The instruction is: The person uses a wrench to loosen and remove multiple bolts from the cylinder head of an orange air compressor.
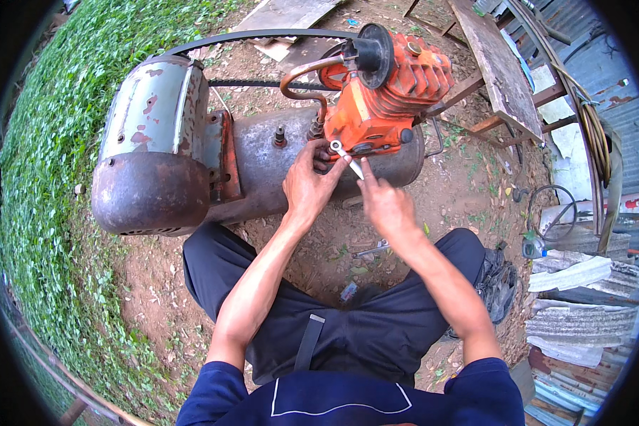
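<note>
A silver ring wrench (347, 157) sits with its ring end at the lower left corner of the orange compressor pump (366, 117). My left hand (311, 179) is closed about that end, its thumb against the wrench and its fingers curled by the pump's base. What lies under those fingers is partly hidden. My right hand (390, 211) is closed at the other end of the wrench, with the index finger along the handle. Beneath the pump lies a rusty cylindrical tank (263, 142). A copper-coloured pipe (302, 73) curves from the pump down to a fitting on the tank.
A grey motor (149, 135) stands on the tank's left, joined to the pump by a black belt (263, 33). Another metal tool (371, 250) lies on the dirt between my legs. To the right are a wooden bench (500, 78), a coiled hose (593, 138) and corrugated sheets (582, 323).
</note>
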Action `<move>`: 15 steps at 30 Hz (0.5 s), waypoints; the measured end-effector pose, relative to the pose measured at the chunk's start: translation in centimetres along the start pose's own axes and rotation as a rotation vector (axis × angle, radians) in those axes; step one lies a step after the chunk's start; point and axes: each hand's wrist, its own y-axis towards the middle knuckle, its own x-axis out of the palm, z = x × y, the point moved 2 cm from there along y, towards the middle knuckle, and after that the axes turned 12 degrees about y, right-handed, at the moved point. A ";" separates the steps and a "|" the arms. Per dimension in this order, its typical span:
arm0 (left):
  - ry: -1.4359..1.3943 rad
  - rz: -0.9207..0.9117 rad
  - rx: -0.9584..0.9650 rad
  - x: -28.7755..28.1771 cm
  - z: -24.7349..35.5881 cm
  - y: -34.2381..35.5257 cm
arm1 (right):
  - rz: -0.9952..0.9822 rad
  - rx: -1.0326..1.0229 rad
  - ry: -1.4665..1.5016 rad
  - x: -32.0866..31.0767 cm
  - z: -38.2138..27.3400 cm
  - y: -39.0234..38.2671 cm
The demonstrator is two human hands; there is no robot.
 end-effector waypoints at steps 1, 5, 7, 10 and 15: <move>0.013 -0.001 -0.003 0.0 0.0 0.0 | 0.039 -0.073 0.057 -0.3 1.3 0.3; 0.050 0.011 0.029 0.3 -0.5 0.0 | 0.046 -0.187 0.086 -1.5 2.5 1.1; 0.069 0.012 0.039 0.1 -0.6 -0.1 | 0.035 -0.135 0.065 -1.3 2.0 0.9; 0.054 0.010 0.053 0.0 -0.6 -0.1 | 0.073 -0.030 0.125 -0.4 0.9 0.2; 0.059 0.003 0.071 -0.1 -0.4 -0.2 | 0.105 0.001 0.196 0.2 2.3 0.9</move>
